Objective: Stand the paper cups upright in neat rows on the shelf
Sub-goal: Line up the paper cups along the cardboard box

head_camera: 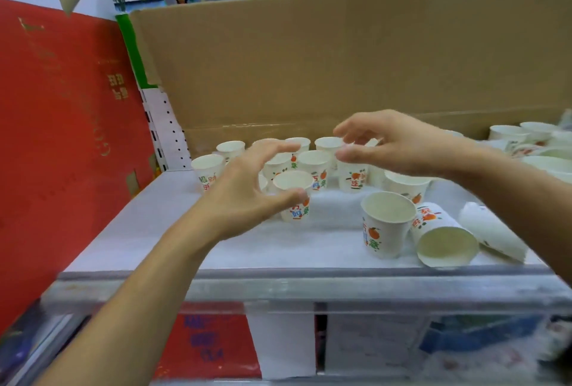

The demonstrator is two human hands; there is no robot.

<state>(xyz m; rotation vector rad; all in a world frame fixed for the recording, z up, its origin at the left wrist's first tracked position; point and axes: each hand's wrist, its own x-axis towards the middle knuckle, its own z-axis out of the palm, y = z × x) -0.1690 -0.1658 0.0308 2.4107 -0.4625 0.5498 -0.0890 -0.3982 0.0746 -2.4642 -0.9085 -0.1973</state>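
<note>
Several white paper cups with orange-fruit prints stand upright in rows (314, 162) at the back of the white shelf (192, 240). One upright cup (294, 187) stands in front of them, and my left hand (247, 190) spreads around its left side, thumb near its wall. My right hand (393, 144) hovers above the back cups with relaxed fingers and holds nothing. Another upright cup (387, 224) stands at the front right. Beside it two cups (442, 237) (492, 230) lie on their sides.
A tall cardboard sheet (340, 60) forms the back wall. A red box (62, 138) closes the left side. More cups (532, 144) crowd the far right. A metal rail (278, 286) runs along the shelf's front edge, with packages below.
</note>
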